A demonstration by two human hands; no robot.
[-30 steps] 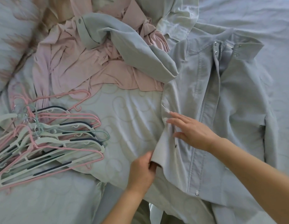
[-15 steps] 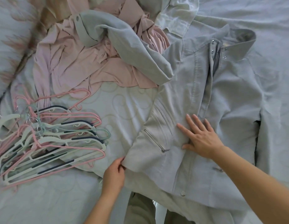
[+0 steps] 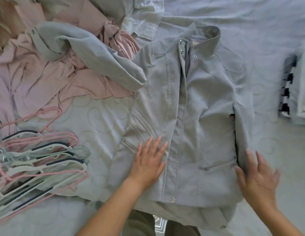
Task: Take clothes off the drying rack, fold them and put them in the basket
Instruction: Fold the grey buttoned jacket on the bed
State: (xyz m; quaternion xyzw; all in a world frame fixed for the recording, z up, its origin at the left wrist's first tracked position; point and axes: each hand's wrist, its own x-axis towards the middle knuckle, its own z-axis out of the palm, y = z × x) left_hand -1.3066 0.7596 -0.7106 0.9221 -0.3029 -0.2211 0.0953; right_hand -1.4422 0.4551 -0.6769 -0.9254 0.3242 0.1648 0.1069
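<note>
**Jacket (image 3: 204,106) flat on the bed, front up, under your two flat hands**

You have the grey jacket spread on the bed (image 3: 250,19) with its collar pointing away from you and the snap placket closed down the middle. Your left hand (image 3: 148,165) lies palm down on the front panel, just beside the zip pocket, with straight fingers (image 3: 156,145) resting on the cloth and gripping nothing. Your right hand (image 3: 258,178) is blurred at the jacket's other edge, fingers spread wide and holding nothing. Its thumb is at the side seam, but you cannot tell whether it presses there. One sleeve (image 3: 100,50) lies thrown out over a crumpled pink garment (image 3: 46,82). A pile of hangers (image 3: 41,162) sits near your left hand, apart from the jacket. A blurred dark-and-white cloth (image 3: 287,92) lies well off on your right.
</note>
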